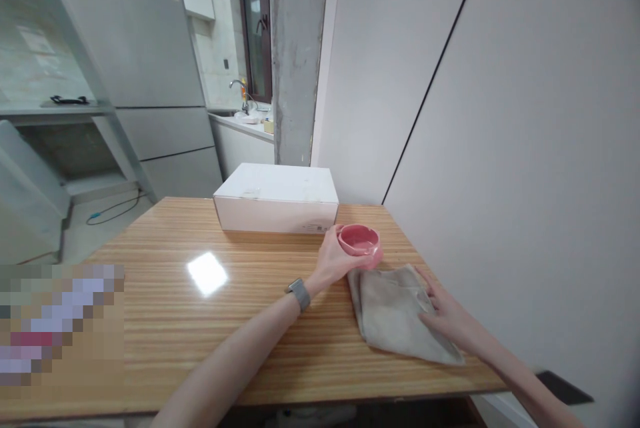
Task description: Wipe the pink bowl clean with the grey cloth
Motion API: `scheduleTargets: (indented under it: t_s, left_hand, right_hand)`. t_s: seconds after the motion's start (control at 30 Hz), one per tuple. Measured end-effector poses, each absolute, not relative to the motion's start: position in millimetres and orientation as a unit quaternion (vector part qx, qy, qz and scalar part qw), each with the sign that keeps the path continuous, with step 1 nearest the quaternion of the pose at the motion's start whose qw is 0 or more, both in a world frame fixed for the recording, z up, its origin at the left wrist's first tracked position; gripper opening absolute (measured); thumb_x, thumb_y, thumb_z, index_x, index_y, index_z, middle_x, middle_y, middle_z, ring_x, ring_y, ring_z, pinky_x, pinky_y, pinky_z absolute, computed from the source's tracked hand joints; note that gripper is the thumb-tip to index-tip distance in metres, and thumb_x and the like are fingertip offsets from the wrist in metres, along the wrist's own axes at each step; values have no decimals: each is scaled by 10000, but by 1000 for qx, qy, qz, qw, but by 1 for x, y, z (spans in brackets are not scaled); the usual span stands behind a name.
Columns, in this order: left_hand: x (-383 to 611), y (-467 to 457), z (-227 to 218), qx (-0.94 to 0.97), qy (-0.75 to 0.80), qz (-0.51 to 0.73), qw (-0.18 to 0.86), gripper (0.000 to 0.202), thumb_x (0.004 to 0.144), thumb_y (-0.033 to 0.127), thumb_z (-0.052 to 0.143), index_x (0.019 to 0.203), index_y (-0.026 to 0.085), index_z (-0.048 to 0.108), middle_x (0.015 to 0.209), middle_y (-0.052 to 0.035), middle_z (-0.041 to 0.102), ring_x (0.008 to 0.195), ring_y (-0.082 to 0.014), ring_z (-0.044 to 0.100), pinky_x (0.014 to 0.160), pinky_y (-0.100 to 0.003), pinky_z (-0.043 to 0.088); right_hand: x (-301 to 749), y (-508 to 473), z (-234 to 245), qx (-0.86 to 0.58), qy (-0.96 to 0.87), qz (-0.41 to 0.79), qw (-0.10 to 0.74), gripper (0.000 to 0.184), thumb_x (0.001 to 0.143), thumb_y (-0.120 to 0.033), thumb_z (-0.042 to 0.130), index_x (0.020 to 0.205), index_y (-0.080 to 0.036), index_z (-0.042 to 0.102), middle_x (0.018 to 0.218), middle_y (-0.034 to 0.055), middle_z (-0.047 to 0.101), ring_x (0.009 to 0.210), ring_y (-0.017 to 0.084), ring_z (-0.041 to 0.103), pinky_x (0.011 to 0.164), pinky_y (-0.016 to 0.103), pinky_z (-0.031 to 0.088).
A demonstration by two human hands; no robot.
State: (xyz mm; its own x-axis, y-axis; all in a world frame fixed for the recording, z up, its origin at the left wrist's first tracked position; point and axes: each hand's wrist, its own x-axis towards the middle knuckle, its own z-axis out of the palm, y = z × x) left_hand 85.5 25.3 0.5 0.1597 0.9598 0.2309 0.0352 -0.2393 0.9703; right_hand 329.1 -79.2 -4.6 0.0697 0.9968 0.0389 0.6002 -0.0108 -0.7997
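My left hand [334, 260], with a grey watch on its wrist, is wrapped round a small pink bowl [361, 242] and holds it just above the far corner of a beige cloth [395, 311]. The cloth lies folded flat on the wooden table [200, 321] near its right edge. My right hand [445, 311] rests on the cloth's right side with its fingers stretched out flat.
A closed white cardboard box [277, 200] stands at the table's far edge, just behind the bowl. A white wall runs close along the right. A grey fridge [145, 68] and a sink counter [245, 123] are in the background left. A blurred patch covers the table's front left.
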Motion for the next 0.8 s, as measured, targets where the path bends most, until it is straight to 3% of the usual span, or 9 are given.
scheduleTargets:
  t_s: [0.07,0.13,0.33,0.63,0.8]
  left_hand:
    - [99,28,-1,650,419,482,412,903,462,415,861,1231,225,428,1229,-108,513,1138,-282,513,966,-418,402]
    - [109,30,-3,683,422,465,375,924,471,474,841,1250,227,409,1228,-108,481,1145,-285,493,966,-407,392]
    - [125,44,-15,719,411,434,356,960,509,491,811,1299,204,348,1234,-126,436,1177,-304,451,978,-416,371]
    - [122,68,-26,742,355,427,375,940,494,401,833,1289,158,395,1257,-156,506,1203,-317,450,1025,-446,326]
    - [114,76,-24,764,321,403,390,966,547,388,814,1362,146,356,1300,-165,514,1221,-318,469,1064,-468,291]
  right_hand:
    - [338,-80,-12,-668,-588,303,342,828,602,-240,535,1402,-173,334,858,40,677,737,213,667,716,347,513]
    - [349,-82,-19,-684,-576,294,337,798,626,-252,524,1395,-155,332,778,8,663,682,202,655,695,344,512]
    - [368,-86,-25,-695,-564,281,348,678,666,-299,560,1317,-176,417,942,63,693,843,227,668,751,351,514]
    - [369,-80,-19,-743,-574,153,309,498,708,-279,501,1200,-211,533,800,20,662,677,192,646,682,329,514]
    - [356,-84,-15,-737,-604,24,300,437,784,-328,461,1185,-181,556,994,93,628,811,223,628,783,385,500]
